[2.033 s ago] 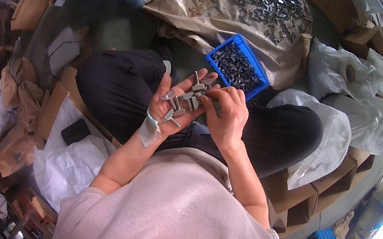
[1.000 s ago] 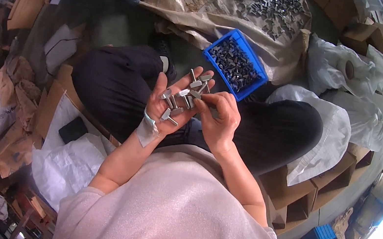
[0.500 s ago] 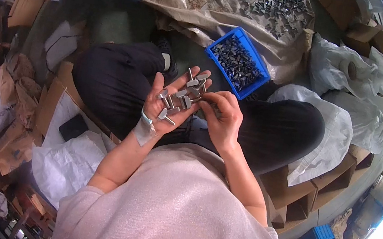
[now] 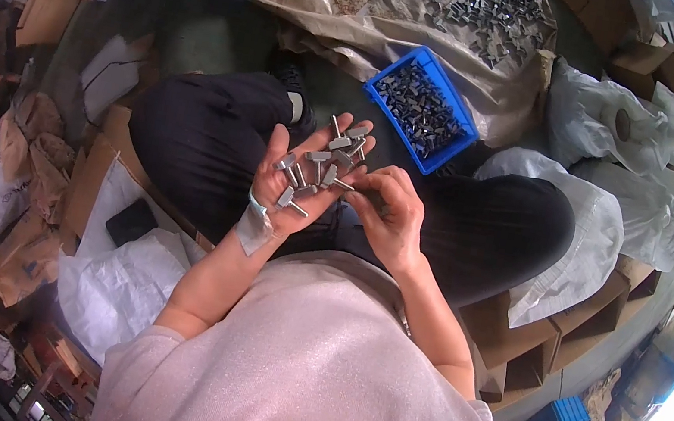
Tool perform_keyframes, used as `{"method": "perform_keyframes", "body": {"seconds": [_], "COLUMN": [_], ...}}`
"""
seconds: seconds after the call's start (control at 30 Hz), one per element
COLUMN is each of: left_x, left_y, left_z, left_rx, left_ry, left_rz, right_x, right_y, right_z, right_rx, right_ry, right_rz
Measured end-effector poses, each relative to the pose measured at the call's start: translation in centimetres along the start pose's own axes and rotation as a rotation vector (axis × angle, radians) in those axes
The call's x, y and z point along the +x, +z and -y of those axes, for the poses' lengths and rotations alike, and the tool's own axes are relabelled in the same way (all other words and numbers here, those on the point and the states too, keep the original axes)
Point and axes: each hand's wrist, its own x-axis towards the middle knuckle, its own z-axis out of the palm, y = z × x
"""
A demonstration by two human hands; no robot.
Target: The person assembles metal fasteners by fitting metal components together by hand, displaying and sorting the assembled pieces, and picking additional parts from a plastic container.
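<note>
My left hand (image 4: 300, 166) is turned palm up, fingers stretched out, and carries several grey T-shaped metal bolts (image 4: 318, 156) with block heads and thin round shanks. They lie in different directions over the palm and fingers. A tape-like wrap (image 4: 255, 229) covers the left wrist. My right hand (image 4: 390, 210) is closed in a pinch at the edge of the left palm. Its thumb and forefinger hold the shank end of one T-bolt (image 4: 330, 177), whose head points toward the left palm.
Beyond my knees a blue crate (image 4: 453, 151) holds many dark metal pieces. More pieces lie on a tan sheet (image 4: 322, 21) behind it. White sacks (image 4: 595, 118) and cardboard boxes (image 4: 522, 343) stand on the right. A dark flat object (image 4: 132, 220) rests among white plastic on the left.
The bolts in my left palm have shifted slightly. One T-bolt now lies with its shank toward my right fingers, which have moved a little from the palm.
</note>
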Motion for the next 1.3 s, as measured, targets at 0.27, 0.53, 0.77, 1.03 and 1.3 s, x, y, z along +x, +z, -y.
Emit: {"method": "perform_keyframes", "body": {"seconds": [0.27,0.53,0.77,1.03,1.3], "left_x": [-1.1,-1.1,-0.9,-1.5,-2.2], "left_y": [-0.1,-0.3,-0.4,-0.6,-1.1], "left_z": [0.1,0.0,0.1,0.0,-0.1], "left_rx": [0.062,0.09,0.07,0.085,0.031], "left_ry": [-0.065,-0.071,-0.052,-0.059,-0.157], "left_rz": [-0.024,-0.003,0.01,-0.043,-0.069], "right_x": [2.2,1.6,-0.4,0.0,1.3], "right_y": [-0.8,-0.5,0.9,0.6,0.4], "right_z": [0.0,-0.2,-0.4,-0.9,-1.5], "right_rx": [-0.236,-0.237,0.008,0.129,0.083], "right_ry": [-0.117,-0.179,0.119,0.202,0.136], "right_rz": [-0.125,-0.07,-0.096,-0.139,-0.054]}}
